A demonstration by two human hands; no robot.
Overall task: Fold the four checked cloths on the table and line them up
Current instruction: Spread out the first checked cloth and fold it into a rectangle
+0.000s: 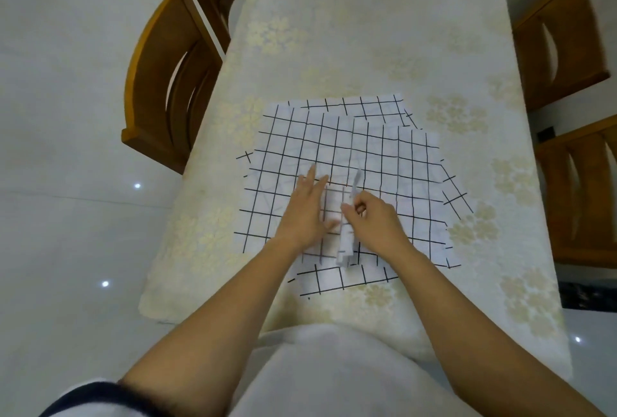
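**Cloth stack: position, appearance and hand states**

1. Location. We find the checked cloths (414, 162) lying flat on the table (367, 32), in its near half, roughly midway between the left and right edges and just short of the near edge.

2. Appearance. Each cloth is white with a thin black grid of squares. The cloths lie unfolded, one over another and slightly askew, so corners and strips of the lower layers show past the top cloth (290, 149) at the far edge, the right side and the near side. We cannot tell the exact number of layers. The grid lines bend where the fabric ripples.

3. Left hand. The left hand (307, 213) lies palm down on the top cloth, fingers straight and spread, pressing the fabric flat.

4. Right hand. The right hand (372, 219) sits just beside the left, fingers curled, pinching a narrow raised ridge (347, 243) of the top cloth. The ridge stands up from the surface and runs towards the near edge; its outline is blurred.

5. Surroundings. The table carries a cream cover with pale flower prints. Wooden chairs (170, 82) stand along both long sides.
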